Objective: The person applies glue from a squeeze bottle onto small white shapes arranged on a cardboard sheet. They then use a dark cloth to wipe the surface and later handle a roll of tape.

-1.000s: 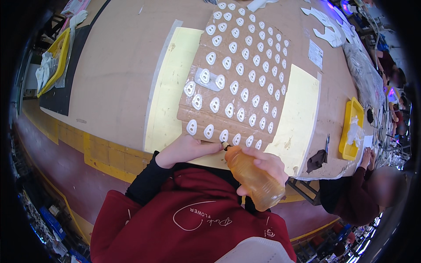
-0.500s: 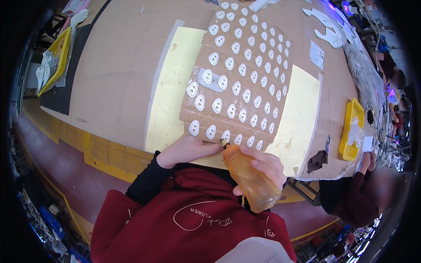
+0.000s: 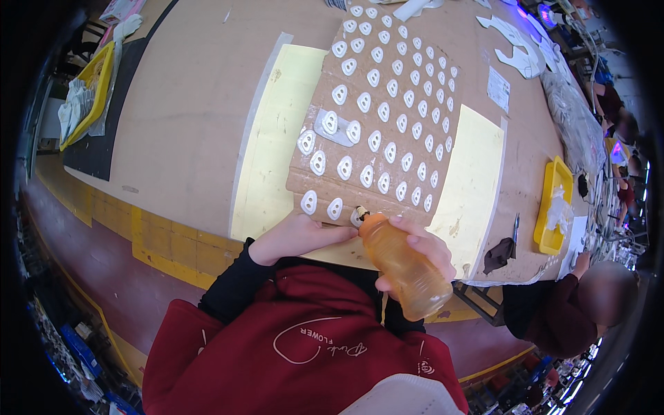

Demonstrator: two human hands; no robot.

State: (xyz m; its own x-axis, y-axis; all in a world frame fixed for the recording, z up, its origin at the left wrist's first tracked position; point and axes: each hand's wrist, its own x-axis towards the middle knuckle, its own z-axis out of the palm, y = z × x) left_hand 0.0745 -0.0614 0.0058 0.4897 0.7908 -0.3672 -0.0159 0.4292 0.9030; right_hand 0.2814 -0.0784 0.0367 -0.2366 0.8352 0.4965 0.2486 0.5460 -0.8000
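Along the near edge of the brown cardboard sheet (image 3: 325,185), your bare left hand (image 3: 292,237) is lying with thumb pointing right, perhaps steadying the sheet; whether its hidden fingers are gripping anything, I can't tell. White, rounded-triangular, two-holed pieces (image 3: 317,163) are sitting in spaced rows, probably for easy reach. Your bare right hand (image 3: 430,250) is holding the translucent orange plastic bottle (image 3: 403,270), fingers wrapped around it, nozzle (image 3: 362,212) slanting over a near-row piece, likely for close aim
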